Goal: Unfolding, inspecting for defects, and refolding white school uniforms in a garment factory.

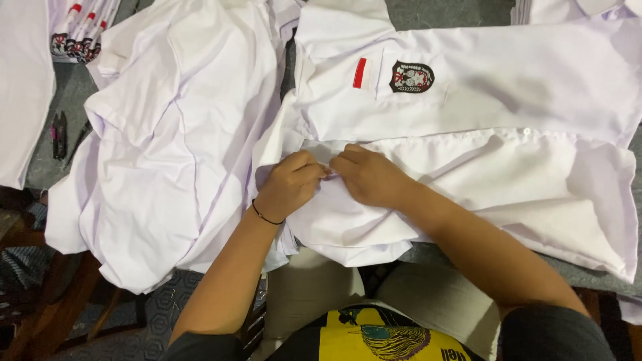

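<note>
Nearest the lens, at six o'clock, I see a yellow printed panel on dark clothing [388, 337] and pale trouser knees [314, 287] of the person whose hands I am following. Both forearms run up from there toward the middle of the frame.

Left hand [289, 184] and right hand [368, 175] meet at the centre, fingertips touching each other. Both are pinched together on the front edge of the white shirt [508, 127] that lies spread flat from the centre out to three o'clock. A thin black band [266, 216] circles the left wrist. What exactly sits between the fingertips is too small for me to tell; it is on the buttoning strip near the shirt's lower end.

As I judge it, this shirt is mid-way: a small button [527, 132] shows further along the strip at two o'clock, the chest pocket already carries a dark badge [411, 76] with a red and white patch [360, 73] beside it, and the hands are on the far end of the strip.

At nine o'clock lies a rumpled pile of white shirts [167, 147], touching the flat one. More folded shirts with badges [80, 33] sit at eleven o'clock, and small black snips [59, 134] rest on the grey table top [73, 93] at the pile's left.
</note>
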